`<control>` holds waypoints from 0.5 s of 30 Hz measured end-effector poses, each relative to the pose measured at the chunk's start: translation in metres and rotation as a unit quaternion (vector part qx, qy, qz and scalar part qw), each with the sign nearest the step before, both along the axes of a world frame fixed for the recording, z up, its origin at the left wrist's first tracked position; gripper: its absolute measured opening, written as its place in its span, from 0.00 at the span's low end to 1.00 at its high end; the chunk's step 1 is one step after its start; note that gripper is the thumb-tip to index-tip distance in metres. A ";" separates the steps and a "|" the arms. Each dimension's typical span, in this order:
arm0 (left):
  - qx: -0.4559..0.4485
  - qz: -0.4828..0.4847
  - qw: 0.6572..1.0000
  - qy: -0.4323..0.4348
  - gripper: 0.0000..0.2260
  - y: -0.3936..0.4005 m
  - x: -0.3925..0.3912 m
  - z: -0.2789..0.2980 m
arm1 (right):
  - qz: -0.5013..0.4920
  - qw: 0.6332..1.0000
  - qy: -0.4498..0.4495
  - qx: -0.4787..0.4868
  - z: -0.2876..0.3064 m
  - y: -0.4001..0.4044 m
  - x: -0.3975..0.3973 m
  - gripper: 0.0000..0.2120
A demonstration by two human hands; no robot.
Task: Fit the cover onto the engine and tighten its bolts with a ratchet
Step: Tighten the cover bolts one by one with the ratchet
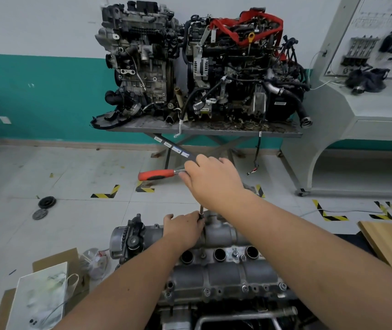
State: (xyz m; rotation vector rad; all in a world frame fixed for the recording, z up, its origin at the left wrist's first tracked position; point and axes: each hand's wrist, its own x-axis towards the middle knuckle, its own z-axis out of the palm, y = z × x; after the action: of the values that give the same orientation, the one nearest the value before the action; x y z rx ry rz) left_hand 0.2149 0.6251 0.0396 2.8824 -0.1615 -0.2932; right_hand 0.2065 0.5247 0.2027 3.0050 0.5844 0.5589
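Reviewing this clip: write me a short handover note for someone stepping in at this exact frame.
Hands: the right hand grips the head end of the ratchet, its red handle pointing left. The left hand pinches the extension bar low down, steadying it upright on a bolt at the far edge of the cover.
Done: the cover sits on the engine; several bolts show along its near edge.
Left: tighten this bolt, then check the others; how tight any is cannot be seen.
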 end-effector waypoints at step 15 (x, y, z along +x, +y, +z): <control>-0.003 0.017 0.998 -0.067 0.15 0.001 0.001 -0.015 | -0.024 0.295 0.305 0.905 -0.005 0.000 0.000 0.09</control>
State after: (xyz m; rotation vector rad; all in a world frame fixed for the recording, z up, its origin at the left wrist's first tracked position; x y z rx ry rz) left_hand 0.2157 0.6259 0.0249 2.8959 -0.1376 -0.0930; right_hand 0.2060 0.5248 0.1974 5.0896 -1.7897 -1.0187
